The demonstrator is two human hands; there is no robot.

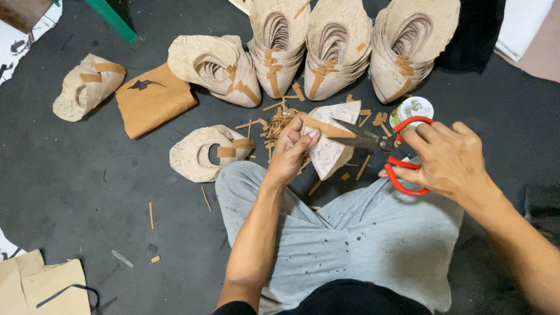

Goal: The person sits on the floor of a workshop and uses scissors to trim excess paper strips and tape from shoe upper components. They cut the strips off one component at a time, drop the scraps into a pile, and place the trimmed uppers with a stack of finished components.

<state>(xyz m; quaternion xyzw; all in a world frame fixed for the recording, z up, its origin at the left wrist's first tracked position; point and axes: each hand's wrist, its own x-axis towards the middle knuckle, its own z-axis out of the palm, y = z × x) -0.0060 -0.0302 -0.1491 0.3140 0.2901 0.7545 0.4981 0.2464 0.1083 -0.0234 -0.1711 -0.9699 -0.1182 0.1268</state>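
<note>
The left hand (pixel 290 153) pinches a pale shoe upper (pixel 329 143) with a brown strip across it, holding it just above the person's grey-trousered lap, while the right hand (pixel 446 160) grips red-handled scissors (pixel 385 149) whose blades lie open against the upper's brown strip. Brown offcuts (pixel 279 121) litter the dark floor (pixel 87 186) just beyond the hands, near a single upper (pixel 207 153) and a small white tub (pixel 413 108). Farther off stand stacks of uppers (pixel 335 46), a folded brown sheet (pixel 153 98) and another upper (pixel 87 86) at the left.
</note>
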